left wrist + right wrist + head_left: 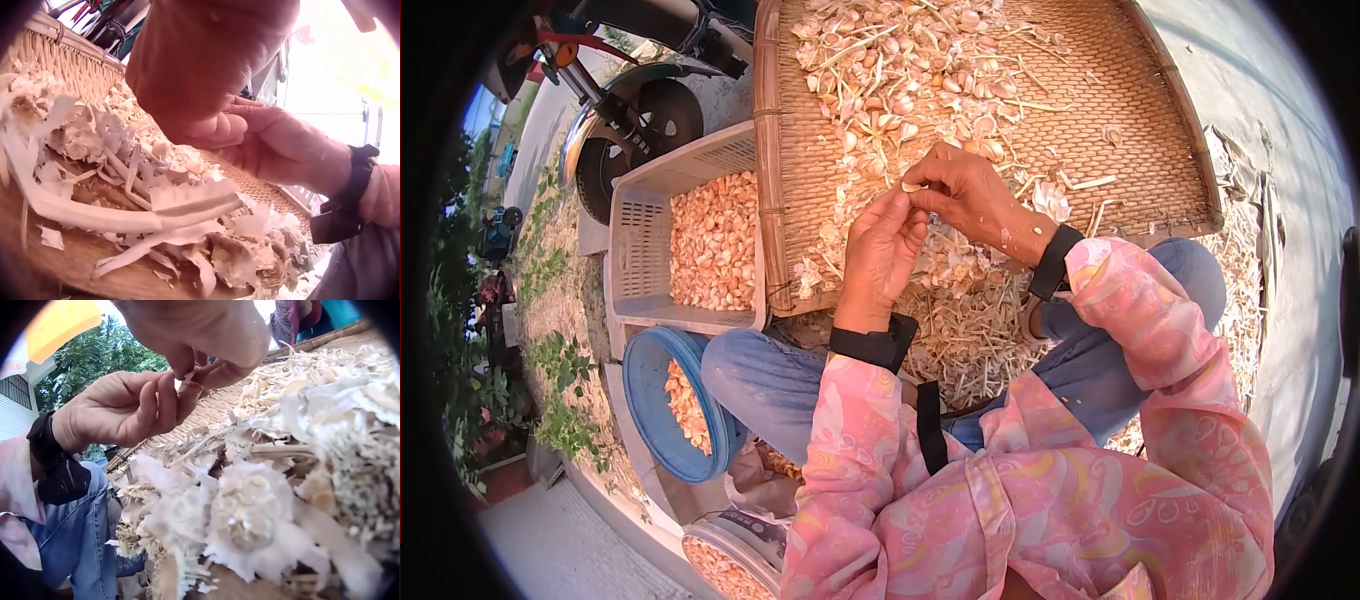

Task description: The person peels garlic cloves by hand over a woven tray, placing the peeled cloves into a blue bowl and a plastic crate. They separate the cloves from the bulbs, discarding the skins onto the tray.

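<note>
A small pale garlic clove (911, 187) sits between the fingertips of both hands, above the woven tray. My left hand (878, 250), palm turned up, pinches it between thumb and forefinger. From the other side my right hand (980, 200) pinches it too, back of the hand uppermost. In the right wrist view, a whitish bit of the clove (187, 379) shows where the fingertips meet. The left wrist view hides the clove behind the fingers. Loose garlic cloves (870, 85) with stalks lie beyond the hands, and papery skins (945, 255) lie just below them.
The woven tray (1140, 120) has a raised rim. Left of it stands a plastic crate (640, 250) of cloves. A blue bucket (635, 400) and another tub (745, 575), both with cloves, stand nearer. Stalks (970, 340) litter the ground between the knees. A parked vehicle's wheel (670, 110) is behind.
</note>
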A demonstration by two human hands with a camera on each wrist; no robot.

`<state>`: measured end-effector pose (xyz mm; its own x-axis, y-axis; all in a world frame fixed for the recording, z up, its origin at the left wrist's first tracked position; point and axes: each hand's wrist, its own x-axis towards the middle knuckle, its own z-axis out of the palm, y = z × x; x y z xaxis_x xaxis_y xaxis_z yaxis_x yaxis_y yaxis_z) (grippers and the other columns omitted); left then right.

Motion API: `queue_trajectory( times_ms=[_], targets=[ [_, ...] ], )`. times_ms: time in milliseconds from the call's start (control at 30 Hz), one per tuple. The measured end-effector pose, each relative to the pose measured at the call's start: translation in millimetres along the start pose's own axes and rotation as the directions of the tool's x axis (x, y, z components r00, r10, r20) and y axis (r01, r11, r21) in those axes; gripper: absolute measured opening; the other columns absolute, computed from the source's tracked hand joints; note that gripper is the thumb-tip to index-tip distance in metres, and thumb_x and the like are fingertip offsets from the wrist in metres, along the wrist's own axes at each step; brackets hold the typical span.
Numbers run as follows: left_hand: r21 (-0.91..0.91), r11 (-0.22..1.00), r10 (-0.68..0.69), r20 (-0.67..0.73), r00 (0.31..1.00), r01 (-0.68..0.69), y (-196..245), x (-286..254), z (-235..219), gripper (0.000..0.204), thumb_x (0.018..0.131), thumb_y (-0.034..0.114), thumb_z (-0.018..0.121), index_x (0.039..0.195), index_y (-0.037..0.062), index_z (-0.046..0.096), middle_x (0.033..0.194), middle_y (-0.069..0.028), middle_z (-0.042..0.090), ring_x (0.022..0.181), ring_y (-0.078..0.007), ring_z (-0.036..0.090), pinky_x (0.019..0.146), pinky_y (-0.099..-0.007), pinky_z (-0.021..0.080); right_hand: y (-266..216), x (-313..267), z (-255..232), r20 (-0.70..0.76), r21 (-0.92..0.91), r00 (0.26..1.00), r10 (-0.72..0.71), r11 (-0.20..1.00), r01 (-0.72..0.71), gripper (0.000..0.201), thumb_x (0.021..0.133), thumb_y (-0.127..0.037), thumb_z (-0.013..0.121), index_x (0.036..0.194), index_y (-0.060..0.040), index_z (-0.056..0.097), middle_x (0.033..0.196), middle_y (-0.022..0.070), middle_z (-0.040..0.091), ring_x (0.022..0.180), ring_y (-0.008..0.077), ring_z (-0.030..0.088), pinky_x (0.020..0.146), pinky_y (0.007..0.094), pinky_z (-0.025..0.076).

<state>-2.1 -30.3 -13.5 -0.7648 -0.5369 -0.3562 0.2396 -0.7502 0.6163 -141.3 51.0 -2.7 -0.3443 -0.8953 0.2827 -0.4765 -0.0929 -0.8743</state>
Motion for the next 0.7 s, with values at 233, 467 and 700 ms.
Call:
queue_trajectory(
  times_ms=[233,467,700],
  targets=[
    [-0.166,0.986,0.042,0.066,0.997,-0.031,-12,-2,-5,0.023,0.089,0.007,0.057,0.110,-0.0014,0.056,0.088,-0.0056,0.062,0.069,-0.0075,0.057,0.060,-0.0163,0.051,-14,3,-4,0.165,0.518,0.959,0.232,0.806,-0.285,0.018,0.084,-0.016,0.064,0.091,0.0010,0.063,0.072,0.0017,0.061,0.070,0.0105,0.058,0.060,0.0271,0.048],
    [0.527,0.771,0.492,-0.137,0.860,-0.358,73,-36,-33,0.023,0.088,0.009,0.057,0.109,-0.0015,0.057,0.085,-0.0065,0.060,0.068,-0.0086,0.055,0.059,-0.0188,0.046,17,-2,-7,0.270,-0.548,0.963,0.019,0.825,0.138,0.012,0.081,-0.018,0.058,0.085,-0.0085,0.064,0.074,0.0141,0.060,0.073,0.0314,0.061,0.061,0.0406,0.048],
    [0.950,-0.254,0.616,0.302,0.728,-0.179,120,-2,-57,0.025,0.081,0.010,0.060,0.104,-0.0008,0.062,0.091,-0.0152,0.063,0.079,-0.0236,0.060,0.071,-0.0311,0.048,-13,-17,4,0.478,-0.596,0.854,0.206,0.791,0.142,0.024,0.085,-0.029,0.054,0.077,-0.0062,0.057,0.067,0.0143,0.060,0.065,0.0344,0.060,0.059,0.0429,0.047]
  ],
)
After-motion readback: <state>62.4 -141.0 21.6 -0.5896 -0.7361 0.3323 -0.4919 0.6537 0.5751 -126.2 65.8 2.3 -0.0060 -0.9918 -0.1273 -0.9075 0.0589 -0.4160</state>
